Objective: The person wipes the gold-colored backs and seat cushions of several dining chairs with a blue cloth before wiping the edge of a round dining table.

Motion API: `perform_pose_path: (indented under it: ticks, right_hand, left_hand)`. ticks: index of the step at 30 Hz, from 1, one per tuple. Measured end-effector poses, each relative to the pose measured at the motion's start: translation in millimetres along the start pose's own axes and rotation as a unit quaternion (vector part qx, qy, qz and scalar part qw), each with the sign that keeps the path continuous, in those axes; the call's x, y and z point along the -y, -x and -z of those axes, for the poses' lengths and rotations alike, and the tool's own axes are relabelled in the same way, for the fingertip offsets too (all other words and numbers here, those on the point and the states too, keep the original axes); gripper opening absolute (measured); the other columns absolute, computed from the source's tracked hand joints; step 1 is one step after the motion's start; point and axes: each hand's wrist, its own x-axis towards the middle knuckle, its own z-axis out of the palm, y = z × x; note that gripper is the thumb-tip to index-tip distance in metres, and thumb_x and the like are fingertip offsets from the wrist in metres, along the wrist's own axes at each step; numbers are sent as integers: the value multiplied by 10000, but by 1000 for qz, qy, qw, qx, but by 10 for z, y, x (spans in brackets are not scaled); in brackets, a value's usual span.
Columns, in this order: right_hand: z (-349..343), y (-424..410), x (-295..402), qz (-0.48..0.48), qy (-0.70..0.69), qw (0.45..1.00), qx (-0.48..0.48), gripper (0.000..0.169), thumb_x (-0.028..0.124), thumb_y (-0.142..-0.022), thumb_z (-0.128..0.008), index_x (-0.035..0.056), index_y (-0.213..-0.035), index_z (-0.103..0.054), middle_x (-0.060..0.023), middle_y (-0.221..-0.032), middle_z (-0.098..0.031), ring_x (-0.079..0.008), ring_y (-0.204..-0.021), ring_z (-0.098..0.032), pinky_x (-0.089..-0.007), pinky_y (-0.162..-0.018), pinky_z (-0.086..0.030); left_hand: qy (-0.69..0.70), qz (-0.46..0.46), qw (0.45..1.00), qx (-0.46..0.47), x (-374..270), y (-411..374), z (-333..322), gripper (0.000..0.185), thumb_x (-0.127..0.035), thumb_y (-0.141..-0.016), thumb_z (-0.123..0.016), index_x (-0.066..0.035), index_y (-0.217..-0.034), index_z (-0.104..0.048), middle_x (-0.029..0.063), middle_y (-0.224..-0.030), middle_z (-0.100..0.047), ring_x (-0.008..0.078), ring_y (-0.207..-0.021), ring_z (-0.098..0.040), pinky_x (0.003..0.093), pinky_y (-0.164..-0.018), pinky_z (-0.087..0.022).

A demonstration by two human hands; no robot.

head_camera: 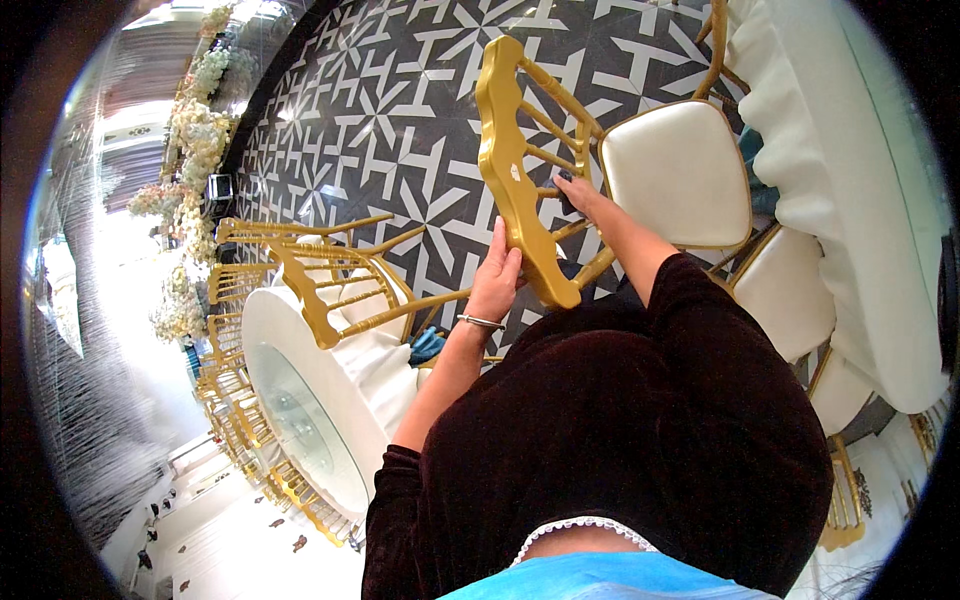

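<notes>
Before me stands a gold spindle-back chair (pixel 495 142) with a white padded seat (pixel 675 172). The wavy top rail of its back faces up towards me and bears a small pale scuff or sticker. My left hand (pixel 495 274), with a bangle at the wrist, holds the near part of that rail at its left edge. Among the back spindles, my right hand (pixel 581 193) grips a dark cloth (pixel 566 180), pressed near one spindle. The fingers of the right hand are partly hidden by the cloth and spindles.
Another gold chair (pixel 311 300) stands at left beside a round white table (pixel 262 330) with a glass top. At right, more white-seated chairs (pixel 787 292) line a table with a white draped cloth (pixel 810 150). Flower arrangements (pixel 195 142) edge the patterned floor (pixel 405 157).
</notes>
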Motion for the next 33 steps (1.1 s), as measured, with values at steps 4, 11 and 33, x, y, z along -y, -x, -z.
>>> perform_pose_path:
  ticks: [4,11,33]
  right_hand:
    - [69,539,582,44,-191,980,14,516,467,-828,-473,-33,-883,-585,-97,-739,-584,-204,-662,-551,-315,-614,-421]
    - [66,1073,876,169,-237,956,-35,307,289,-853,-500,5,-954,-557,-70,-824,-584,-166,-760,-530,-297,-681,-421]
    - [301,1681,982,46,-51,994,87,337,303,-769,-493,-3,-872,-590,-144,-742,-599,-229,-698,-570,-341,-658,-442]
  left_hand:
    - [-13,-6,1000,-11,-2,21,-11,542,-102,-919,-350,-125,-1390,-82,67,-1291,-351,150,-1049,-456,286,-806,-465]
    - [-47,1,999,-23,19,26,7,544,-115,-917,-354,-120,-1389,-82,80,-1255,-394,147,-1001,-490,288,-776,-480]
    - [-60,-26,997,-37,40,46,-12,525,-138,-924,-369,-111,-1386,-121,87,-1222,-435,147,-988,-478,269,-767,-459]
